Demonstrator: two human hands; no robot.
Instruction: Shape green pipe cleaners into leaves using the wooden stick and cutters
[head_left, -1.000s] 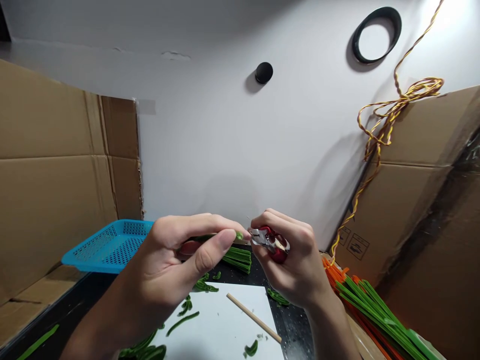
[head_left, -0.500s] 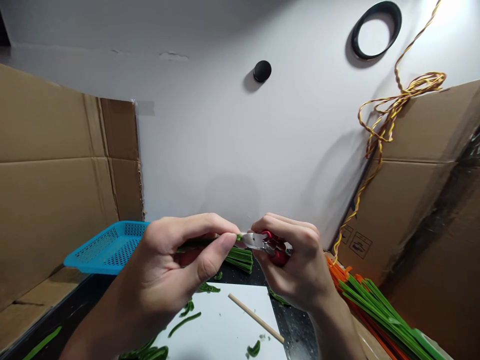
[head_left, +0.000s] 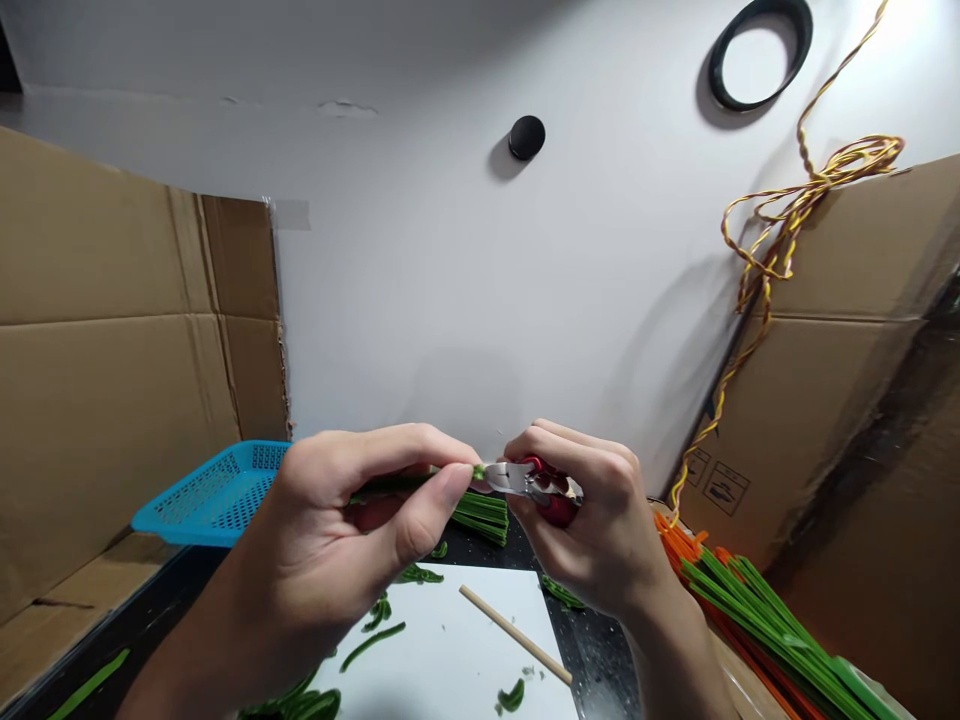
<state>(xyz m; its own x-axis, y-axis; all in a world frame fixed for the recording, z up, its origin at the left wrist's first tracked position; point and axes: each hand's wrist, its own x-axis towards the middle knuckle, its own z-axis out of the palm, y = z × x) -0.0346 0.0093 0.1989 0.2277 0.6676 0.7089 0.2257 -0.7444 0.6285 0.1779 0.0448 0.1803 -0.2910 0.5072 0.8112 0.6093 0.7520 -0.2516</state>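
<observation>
My left hand (head_left: 360, 520) pinches a green pipe cleaner (head_left: 478, 472) between thumb and forefinger, with only its tip showing. My right hand (head_left: 589, 510) is wrapped round the red handles of small metal pliers (head_left: 510, 478). The pliers' jaws touch or nearly touch the tip of the pipe cleaner; whether they grip it I cannot tell. Below both hands lies a white sheet (head_left: 427, 645) bearing a thin wooden stick (head_left: 516, 635), a straight green piece (head_left: 373, 645) and several curled green pieces (head_left: 512, 695). Behind the hands rests a bundle of green pipe cleaners (head_left: 484, 518).
A blue perforated basket (head_left: 214, 490) stands at the left beside a cardboard panel (head_left: 112, 380). At the right are green pipe cleaners (head_left: 772, 610) and orange ones (head_left: 679, 540), near another cardboard panel (head_left: 840, 400) with a twisted yellow wire (head_left: 724, 400) hanging along it.
The view has shifted very slightly. Both hands keep nearly the same place and grip, with the pliers still at the pipe cleaner's tip.
</observation>
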